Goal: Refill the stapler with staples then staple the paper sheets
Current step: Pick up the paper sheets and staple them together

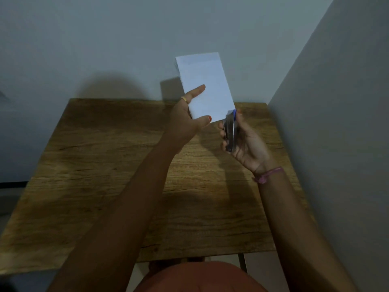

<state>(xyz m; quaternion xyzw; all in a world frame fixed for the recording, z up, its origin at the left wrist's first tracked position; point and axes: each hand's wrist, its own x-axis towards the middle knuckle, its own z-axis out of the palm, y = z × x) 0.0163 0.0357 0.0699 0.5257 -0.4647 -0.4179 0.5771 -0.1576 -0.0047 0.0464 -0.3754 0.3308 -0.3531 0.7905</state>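
Wood-grain brown tabletop (105, 186) fills the lower frame beneath both your forearms. Right of centre, your right hand (244, 142) is wrapped around the small blue-and-metal stapler (230, 131), nose on the white paper sheets' (207, 87) lower corner. Your left hand (187, 121) pinches the sheets' lower left edge, held upright.

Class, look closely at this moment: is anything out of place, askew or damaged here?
Mostly no. The paper sheets are held in the air by the left hand, tilted, with their lower right corner in the mouth of the stapler in the right hand. The sheets' left edge looks slightly uneven. The wooden table shows no spill.
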